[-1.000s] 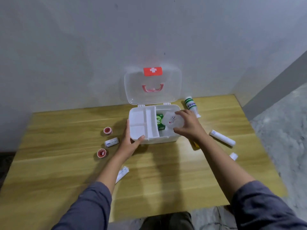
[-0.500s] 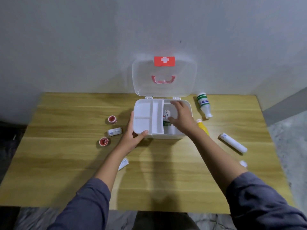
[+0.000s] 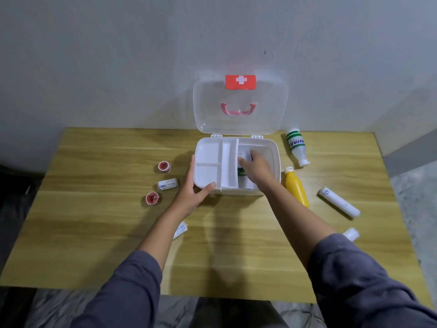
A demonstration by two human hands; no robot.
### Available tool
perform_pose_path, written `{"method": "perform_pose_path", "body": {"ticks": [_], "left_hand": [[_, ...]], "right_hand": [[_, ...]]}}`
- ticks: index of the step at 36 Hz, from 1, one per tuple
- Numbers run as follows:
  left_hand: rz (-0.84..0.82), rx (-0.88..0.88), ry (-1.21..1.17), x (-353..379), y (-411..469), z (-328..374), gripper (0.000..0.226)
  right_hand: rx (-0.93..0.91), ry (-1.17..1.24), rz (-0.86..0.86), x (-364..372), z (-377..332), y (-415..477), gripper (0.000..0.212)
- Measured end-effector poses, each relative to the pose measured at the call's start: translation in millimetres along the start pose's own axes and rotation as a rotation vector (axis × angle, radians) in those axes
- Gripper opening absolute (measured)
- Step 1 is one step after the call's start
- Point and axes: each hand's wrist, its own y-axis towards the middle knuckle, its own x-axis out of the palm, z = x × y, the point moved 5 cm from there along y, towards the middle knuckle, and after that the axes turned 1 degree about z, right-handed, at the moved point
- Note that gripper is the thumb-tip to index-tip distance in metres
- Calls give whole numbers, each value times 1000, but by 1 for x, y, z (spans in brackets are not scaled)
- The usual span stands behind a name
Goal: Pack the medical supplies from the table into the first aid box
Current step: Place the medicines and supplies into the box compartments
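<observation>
Hands meet at the first aid box [image 3: 272, 147] (lid up) on the table [image 3: 94, 221]: left hand [image 3: 194, 192] grips its near left corner, right hand [image 3: 255, 166] reaches inside, fingers on a white packet [image 3: 243, 153]; its grip can't be made out. A yellow bottle [image 3: 295, 188] lies just beside.

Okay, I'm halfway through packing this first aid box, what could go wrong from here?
The right hand is pushing a white packet into the first aid box over a green item; stacking may leave little room for the yellow bottle and the green-striped bottle. The left hand is all that steadies the box, so letting go might let it slide. The small white tube sits near the table's right edge and might roll off.
</observation>
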Motion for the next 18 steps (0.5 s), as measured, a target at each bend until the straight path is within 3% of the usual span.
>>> {"method": "perform_pose_path", "body": {"ticks": [3, 5, 8, 12, 14, 18], "left_hand": [[-6, 3, -1, 0, 1, -2, 91], [-11, 1, -6, 0, 1, -2, 92], [-8, 1, -10, 0, 1, -2, 91], [0, 12, -9, 0, 1, -2, 90], [4, 19, -4, 0, 1, -2, 90], [20, 37, -9, 0, 2, -3, 90]], "right_hand": [[-12, -37, -38, 1, -2, -1, 37], [-33, -81, -36, -1, -4, -3, 16], [-101, -92, 81, -17, -10, -8, 39], [-202, 85, 287, -52, -10, -25, 17], [-189, 192, 390, -70, 2, -35, 36], [-131, 173, 565, -90, 44, -48, 39]]}}
